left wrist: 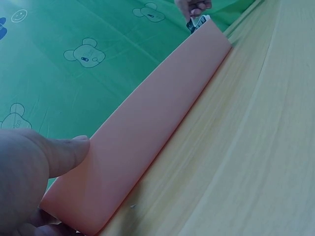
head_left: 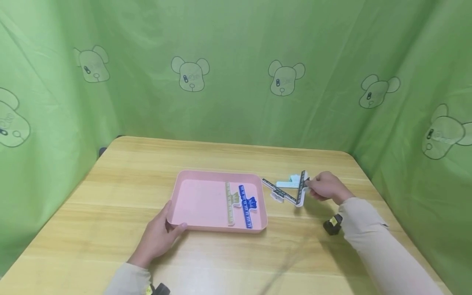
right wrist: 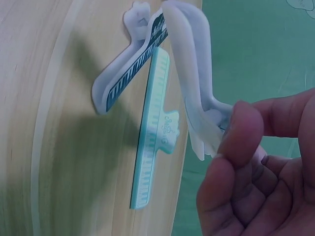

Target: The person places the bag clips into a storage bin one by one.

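Note:
My left hand point(head_left: 158, 233) grips the near left corner of a shallow pink tray point(head_left: 199, 175), its thumb against the front wall in the left wrist view. Inside the tray, toward its right side, lie a pale green page clip point(head_left: 230, 205) and a blue page clip point(head_left: 246, 207), both with a piano-key pattern. Right of the tray, my right hand point(head_left: 328, 187) pinches a black-and-white page clip point(head_left: 301, 190) by its handle. Close beside that one are another black-and-white clip point(head_left: 278, 192) and a light turquoise clip point(right wrist: 152, 132), which lies on the table.
The wooden table point(head_left: 92, 229) has a rounded far edge. Green curtains point(head_left: 236, 119) with mouse-head drawings hang behind it and at both sides. A small black device point(head_left: 332, 224) sits at the right wrist, and another point(head_left: 160, 289) at the left wrist.

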A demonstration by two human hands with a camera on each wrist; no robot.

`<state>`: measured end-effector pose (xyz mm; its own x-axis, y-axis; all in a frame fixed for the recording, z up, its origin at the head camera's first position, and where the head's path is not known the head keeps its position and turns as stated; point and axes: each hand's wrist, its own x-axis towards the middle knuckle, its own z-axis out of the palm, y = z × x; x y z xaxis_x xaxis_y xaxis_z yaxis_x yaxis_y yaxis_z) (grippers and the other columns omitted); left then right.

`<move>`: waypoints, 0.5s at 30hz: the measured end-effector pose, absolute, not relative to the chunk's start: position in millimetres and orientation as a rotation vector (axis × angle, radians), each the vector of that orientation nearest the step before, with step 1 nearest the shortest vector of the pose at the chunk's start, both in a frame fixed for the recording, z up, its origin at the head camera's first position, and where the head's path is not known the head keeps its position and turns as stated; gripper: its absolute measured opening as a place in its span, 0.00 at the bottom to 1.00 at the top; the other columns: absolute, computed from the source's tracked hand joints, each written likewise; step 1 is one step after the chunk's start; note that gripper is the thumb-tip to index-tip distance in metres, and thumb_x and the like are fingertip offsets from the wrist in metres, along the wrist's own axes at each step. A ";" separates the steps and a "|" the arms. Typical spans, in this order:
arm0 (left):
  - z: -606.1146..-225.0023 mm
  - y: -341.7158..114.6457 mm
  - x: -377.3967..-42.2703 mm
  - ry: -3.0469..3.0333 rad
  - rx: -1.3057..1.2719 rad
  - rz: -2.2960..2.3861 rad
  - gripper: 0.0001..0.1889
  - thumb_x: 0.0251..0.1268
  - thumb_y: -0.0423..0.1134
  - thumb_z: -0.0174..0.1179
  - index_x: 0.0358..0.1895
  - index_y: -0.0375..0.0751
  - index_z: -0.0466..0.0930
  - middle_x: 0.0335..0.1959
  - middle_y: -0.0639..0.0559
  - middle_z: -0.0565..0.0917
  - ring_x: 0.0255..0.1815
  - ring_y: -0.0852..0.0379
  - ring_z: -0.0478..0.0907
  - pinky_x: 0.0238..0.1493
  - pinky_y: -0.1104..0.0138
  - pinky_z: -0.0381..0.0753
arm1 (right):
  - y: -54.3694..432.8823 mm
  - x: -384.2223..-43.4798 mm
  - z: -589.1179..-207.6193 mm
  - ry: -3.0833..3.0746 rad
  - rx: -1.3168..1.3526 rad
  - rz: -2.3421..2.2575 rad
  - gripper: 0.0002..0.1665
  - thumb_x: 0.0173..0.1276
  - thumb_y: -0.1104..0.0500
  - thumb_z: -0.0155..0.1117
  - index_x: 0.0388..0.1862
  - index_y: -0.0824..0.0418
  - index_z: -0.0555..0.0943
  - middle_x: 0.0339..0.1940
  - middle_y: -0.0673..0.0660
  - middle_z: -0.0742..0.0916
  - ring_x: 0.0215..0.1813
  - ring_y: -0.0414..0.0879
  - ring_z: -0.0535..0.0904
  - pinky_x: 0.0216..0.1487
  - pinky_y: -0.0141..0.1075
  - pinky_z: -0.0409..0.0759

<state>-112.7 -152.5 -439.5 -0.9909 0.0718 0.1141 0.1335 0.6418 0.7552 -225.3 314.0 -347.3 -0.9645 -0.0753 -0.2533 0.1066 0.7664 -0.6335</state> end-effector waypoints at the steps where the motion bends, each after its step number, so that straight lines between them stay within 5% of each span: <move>1: -439.6 -152.3 -112.8 -2.781 -0.175 -1.287 0.46 0.63 0.48 0.65 0.76 0.33 0.48 0.70 0.31 0.63 0.67 0.34 0.65 0.67 0.46 0.64 | 313.2 -225.4 -347.3 2.701 0.023 -0.992 0.19 0.73 0.56 0.52 0.28 0.69 0.78 0.25 0.58 0.83 0.24 0.44 0.77 0.31 0.36 0.83; 15: -437.5 -153.0 -112.4 -2.801 -0.158 -1.288 0.47 0.63 0.50 0.64 0.76 0.33 0.48 0.70 0.30 0.62 0.68 0.34 0.64 0.68 0.46 0.63 | 300.4 -225.8 -343.1 2.705 -0.002 -1.031 0.18 0.73 0.57 0.53 0.25 0.68 0.78 0.22 0.56 0.82 0.22 0.42 0.77 0.29 0.36 0.83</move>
